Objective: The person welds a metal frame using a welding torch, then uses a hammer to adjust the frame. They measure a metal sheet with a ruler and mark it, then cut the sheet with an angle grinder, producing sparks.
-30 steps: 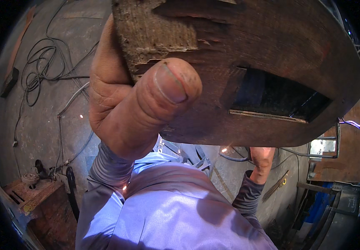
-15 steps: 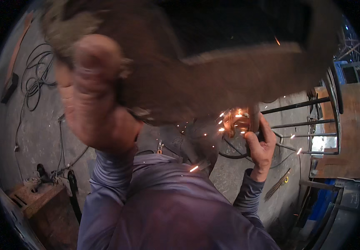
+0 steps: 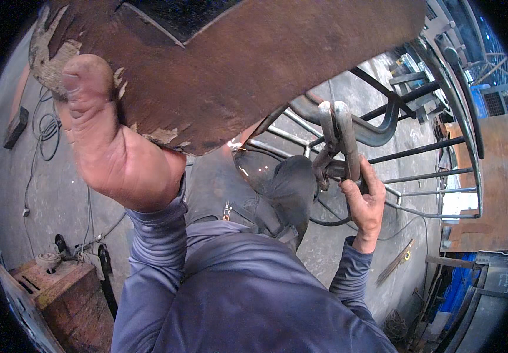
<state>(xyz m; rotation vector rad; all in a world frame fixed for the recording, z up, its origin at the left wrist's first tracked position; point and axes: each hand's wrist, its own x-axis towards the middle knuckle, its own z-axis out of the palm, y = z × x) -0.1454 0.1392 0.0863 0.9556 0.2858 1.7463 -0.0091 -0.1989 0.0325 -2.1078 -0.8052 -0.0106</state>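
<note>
My left hand grips a brown, worn-edged board with a dark window cut-out, which looks like a hand-held welding shield. The board is raised across the top of the view, its rim frayed beside my thumb. My right hand is closed, thumb and fingers round the lower end of a grey steel piece of thick, round-ended bars; I cannot make out its exact kind. Behind this piece stands a frame of welded steel bars. A small orange glow shows by the shield's lower edge, over my trousers.
Bent tubing lies beyond my right hand. At lower left stands a rusty metal box with a knob on top. Coiled cable lies on the grey floor at left. A brown sheet stands at far right, and a brush-like bundle lies below.
The shield has lifted up and to the left, uncovering the steel piece and tubing. Most of the flying sparks have gone. My right hand has stayed nearly in place.
</note>
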